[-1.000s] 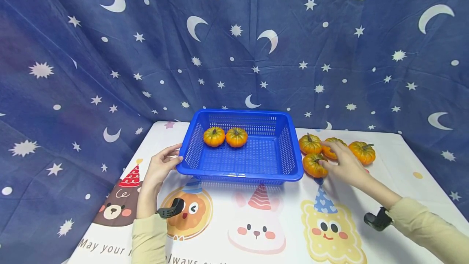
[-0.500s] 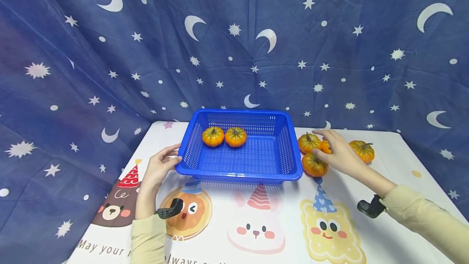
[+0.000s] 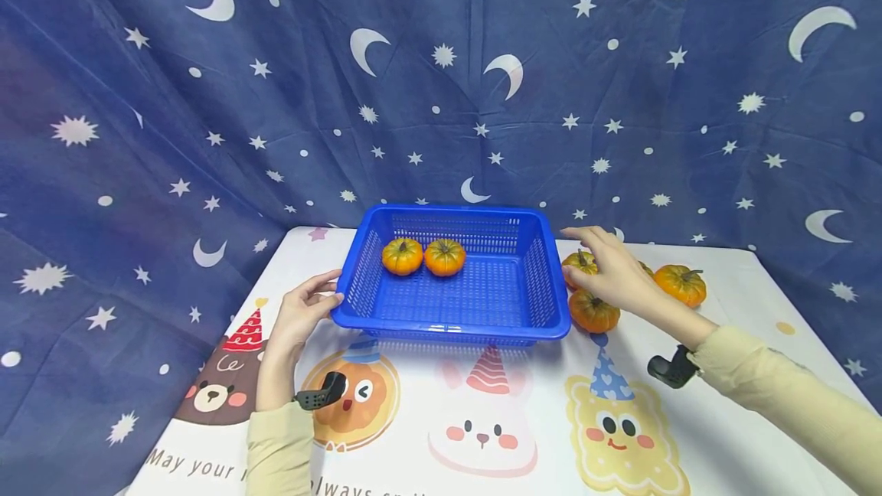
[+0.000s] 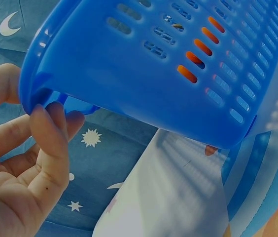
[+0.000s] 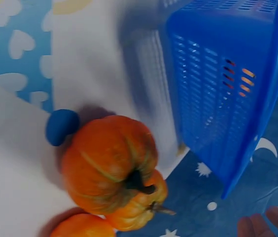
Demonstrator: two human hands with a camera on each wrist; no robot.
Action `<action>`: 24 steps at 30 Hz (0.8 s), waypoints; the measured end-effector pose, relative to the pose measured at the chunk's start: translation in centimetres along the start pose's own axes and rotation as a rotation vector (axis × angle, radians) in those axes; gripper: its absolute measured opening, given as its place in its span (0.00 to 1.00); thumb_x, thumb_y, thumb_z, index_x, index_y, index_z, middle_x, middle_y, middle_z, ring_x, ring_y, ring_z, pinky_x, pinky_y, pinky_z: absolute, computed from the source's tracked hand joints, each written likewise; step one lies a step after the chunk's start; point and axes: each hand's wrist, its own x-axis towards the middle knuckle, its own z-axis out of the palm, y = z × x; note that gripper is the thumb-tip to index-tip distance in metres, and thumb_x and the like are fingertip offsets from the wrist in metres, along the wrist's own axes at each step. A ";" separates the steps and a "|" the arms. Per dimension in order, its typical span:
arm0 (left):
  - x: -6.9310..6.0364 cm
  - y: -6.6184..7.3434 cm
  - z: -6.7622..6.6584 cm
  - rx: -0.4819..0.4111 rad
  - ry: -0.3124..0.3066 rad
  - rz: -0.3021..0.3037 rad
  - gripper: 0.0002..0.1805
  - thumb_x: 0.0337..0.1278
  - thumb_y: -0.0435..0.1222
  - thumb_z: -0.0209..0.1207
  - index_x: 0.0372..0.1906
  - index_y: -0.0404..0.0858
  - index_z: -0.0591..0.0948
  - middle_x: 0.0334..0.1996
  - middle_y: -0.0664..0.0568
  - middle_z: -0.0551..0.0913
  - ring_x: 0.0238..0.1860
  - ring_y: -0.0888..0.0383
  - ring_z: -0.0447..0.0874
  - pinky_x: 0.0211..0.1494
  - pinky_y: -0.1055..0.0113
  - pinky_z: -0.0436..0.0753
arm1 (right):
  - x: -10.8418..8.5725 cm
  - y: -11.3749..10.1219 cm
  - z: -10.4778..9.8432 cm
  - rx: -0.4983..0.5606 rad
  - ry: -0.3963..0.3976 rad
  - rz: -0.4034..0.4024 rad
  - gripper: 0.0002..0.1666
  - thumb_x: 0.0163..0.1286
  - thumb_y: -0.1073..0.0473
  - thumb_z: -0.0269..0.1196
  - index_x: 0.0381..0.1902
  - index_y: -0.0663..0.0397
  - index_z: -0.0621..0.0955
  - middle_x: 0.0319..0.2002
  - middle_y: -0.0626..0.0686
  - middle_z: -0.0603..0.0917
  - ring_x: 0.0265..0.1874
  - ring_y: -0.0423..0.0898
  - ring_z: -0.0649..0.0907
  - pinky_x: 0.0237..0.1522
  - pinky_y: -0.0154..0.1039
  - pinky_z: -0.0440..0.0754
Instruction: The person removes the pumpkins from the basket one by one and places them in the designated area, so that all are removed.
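A blue plastic basket [image 3: 448, 331] stands mid-table with two small pumpkins [image 3: 403, 257] inside, side by side at the back left. My left hand [image 3: 303, 316] holds its left rim; the left wrist view shows curled fingers and thumb at the rim's edge [image 4: 35, 84]. Over the loose pumpkins beside the basket's right end hovers my right hand [image 3: 616, 274], fingers spread and nothing held. Under it are a front pumpkin [image 3: 594, 314] and a partly covered back pumpkin [image 3: 579, 260]. In the right wrist view, only fingertips [image 5: 260, 224] show, apart from the rim.
Another pumpkin [image 3: 681, 285] lies farther right, and one more is mostly hidden behind the right hand. A white tablecloth [image 3: 551, 419] with cartoon prints covers the table. Behind it hangs a dark blue curtain [image 3: 441, 98] with moons and stars.
My right hand has moved left and slightly back from above the pumpkins toward the basket's right rim, its fingers spread. The left hand, basket and pumpkins stay put.
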 end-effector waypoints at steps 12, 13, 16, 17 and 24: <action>0.1 -0.1 0.0 0.012 0.006 0.006 0.27 0.60 0.32 0.59 0.65 0.37 0.72 0.51 0.39 0.75 0.29 0.71 0.79 0.37 0.76 0.81 | 2.5 -2.3 0.5 -0.026 -0.006 -0.063 0.34 0.63 0.55 0.65 0.66 0.53 0.68 0.63 0.61 0.72 0.63 0.61 0.69 0.60 0.64 0.70; 0.1 -0.1 0.0 0.013 0.006 0.005 0.27 0.60 0.32 0.59 0.65 0.37 0.72 0.51 0.39 0.75 0.29 0.71 0.79 0.37 0.76 0.81 | 2.6 -2.6 0.6 -0.026 -0.005 -0.072 0.34 0.63 0.55 0.65 0.66 0.53 0.68 0.63 0.61 0.72 0.63 0.61 0.70 0.60 0.64 0.70; 0.1 -0.1 0.0 0.011 0.004 0.005 0.27 0.60 0.32 0.59 0.65 0.37 0.72 0.52 0.38 0.75 0.29 0.71 0.79 0.37 0.76 0.81 | 3.1 -3.3 0.7 -0.021 0.001 -0.079 0.34 0.63 0.55 0.65 0.65 0.53 0.69 0.62 0.60 0.72 0.62 0.60 0.70 0.61 0.63 0.70; 0.1 -0.1 0.0 0.011 0.003 0.005 0.27 0.60 0.33 0.59 0.65 0.37 0.72 0.52 0.38 0.75 0.29 0.71 0.79 0.37 0.76 0.81 | 3.3 -3.6 0.7 -0.020 0.001 -0.079 0.34 0.62 0.55 0.65 0.65 0.52 0.69 0.62 0.60 0.73 0.62 0.60 0.71 0.61 0.62 0.70; 0.1 -0.1 0.0 0.021 0.005 -0.008 0.27 0.60 0.34 0.59 0.65 0.38 0.72 0.53 0.37 0.75 0.30 0.70 0.79 0.37 0.76 0.81 | 4.6 -4.9 1.0 -0.056 -0.016 -0.110 0.35 0.62 0.54 0.65 0.66 0.51 0.69 0.60 0.59 0.74 0.58 0.59 0.72 0.59 0.59 0.72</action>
